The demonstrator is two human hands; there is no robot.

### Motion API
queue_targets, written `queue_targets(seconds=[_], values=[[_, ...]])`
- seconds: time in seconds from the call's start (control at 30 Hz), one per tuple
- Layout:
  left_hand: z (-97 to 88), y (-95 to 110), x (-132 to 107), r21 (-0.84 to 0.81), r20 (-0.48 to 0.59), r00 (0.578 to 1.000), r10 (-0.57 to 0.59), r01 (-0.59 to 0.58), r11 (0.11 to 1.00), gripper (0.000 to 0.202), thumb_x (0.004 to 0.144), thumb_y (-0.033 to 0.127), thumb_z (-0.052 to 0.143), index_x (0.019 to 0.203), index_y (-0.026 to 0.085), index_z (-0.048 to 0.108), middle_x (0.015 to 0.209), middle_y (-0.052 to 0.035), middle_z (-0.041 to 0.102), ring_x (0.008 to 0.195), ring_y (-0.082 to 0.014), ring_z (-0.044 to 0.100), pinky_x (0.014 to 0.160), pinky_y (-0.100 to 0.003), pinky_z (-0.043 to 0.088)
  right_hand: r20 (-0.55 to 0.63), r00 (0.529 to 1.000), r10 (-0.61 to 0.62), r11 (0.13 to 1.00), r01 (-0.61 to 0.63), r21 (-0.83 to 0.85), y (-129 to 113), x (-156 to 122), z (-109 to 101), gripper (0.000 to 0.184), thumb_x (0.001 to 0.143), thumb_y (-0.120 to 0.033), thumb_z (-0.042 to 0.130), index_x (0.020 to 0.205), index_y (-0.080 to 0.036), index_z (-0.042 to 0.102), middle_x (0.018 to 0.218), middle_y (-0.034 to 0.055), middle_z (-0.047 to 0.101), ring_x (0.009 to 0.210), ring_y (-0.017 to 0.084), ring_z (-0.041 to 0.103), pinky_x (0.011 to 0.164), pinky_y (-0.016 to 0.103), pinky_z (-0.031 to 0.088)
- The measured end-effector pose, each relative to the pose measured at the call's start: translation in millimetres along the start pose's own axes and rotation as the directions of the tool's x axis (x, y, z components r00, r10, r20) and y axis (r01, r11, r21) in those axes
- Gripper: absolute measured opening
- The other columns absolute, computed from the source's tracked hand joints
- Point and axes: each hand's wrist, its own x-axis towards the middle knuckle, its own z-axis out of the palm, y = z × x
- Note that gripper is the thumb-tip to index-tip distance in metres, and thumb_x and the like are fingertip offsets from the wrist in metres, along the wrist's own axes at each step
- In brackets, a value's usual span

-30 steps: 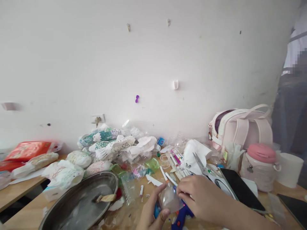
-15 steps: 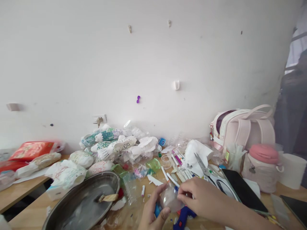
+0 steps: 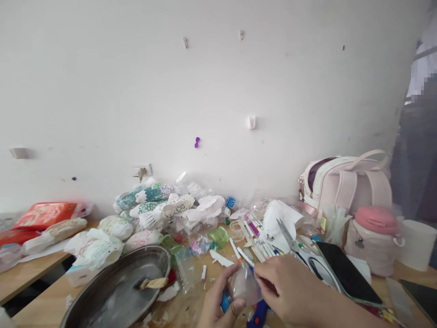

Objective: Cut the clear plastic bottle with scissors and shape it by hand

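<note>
At the bottom centre, my left hand (image 3: 217, 303) grips a small clear plastic bottle piece (image 3: 243, 286) between thumb and fingers. My right hand (image 3: 290, 289) comes in from the right, its fingertips pinched against the right side of that same clear piece. Under both hands lies a blue glue gun (image 3: 256, 314) on the wooden table (image 3: 30, 271). Just behind my hands lie several white marker pens (image 3: 251, 230) and a pair of scissors (image 3: 288, 238).
A large metal pan (image 3: 116, 287) sits at lower left. Behind it lie piled painted bottle fish (image 3: 153, 202) and white wrapped shapes. At right are a dark phone (image 3: 346, 273), a pink-lidded jar (image 3: 373, 237), a pink backpack (image 3: 344, 182), a white cup (image 3: 416, 243). A person stands at far right.
My hands and the clear piece have stayed almost in place; the right fingertips shifted slightly along the piece. The view has barely moved.
</note>
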Motion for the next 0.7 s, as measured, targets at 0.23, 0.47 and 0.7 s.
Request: queue_targets(seconds=[0.23,0.47,0.7], values=[[-2.1,7,1,0.066,-0.040,0.999,-0.027,0.029,0.997,0.046,0.079,0.035,0.066,0.124,0.031,0.059,0.122,-0.0042,0.069,0.109,-0.0230,0.063,0.092,-0.027,0.049,-0.138,0.989,-0.054,0.997,0.045,-0.065,-4,1,9,0.012,0.074,-0.014,0.045,0.072,-0.019,0.056,0.065,0.0040,0.063,0.060,0.019,0.056,0.054,0.029,0.024],[-6.2,5,2,0.121,-0.124,0.978,-0.169,0.184,0.976,0.048,0.074,0.047,0.066,0.117,0.024,0.065,0.123,-0.0083,0.068,0.113,-0.0273,0.060,0.098,-0.033,0.046,-0.113,0.993,-0.038,0.992,0.024,-0.122,2,18,8,0.013,0.072,-0.013,0.046,0.072,-0.018,0.058,0.065,0.0051,0.064,0.059,0.020,0.056,0.053,0.029,0.023],[-6.8,11,1,-0.108,-0.228,0.945,-0.233,0.213,0.971,0.044,0.067,0.050,0.073,0.106,0.031,0.071,0.113,-0.0045,0.073,0.095,-0.0238,0.066,0.086,-0.030,0.051,-0.242,0.931,0.273,0.962,-0.266,0.062,56,16,-40,0.029,0.088,-0.025,0.035,0.065,-0.020,0.050,0.053,-0.0026,0.047,0.052,0.014,0.045,0.050,0.025,0.026]])
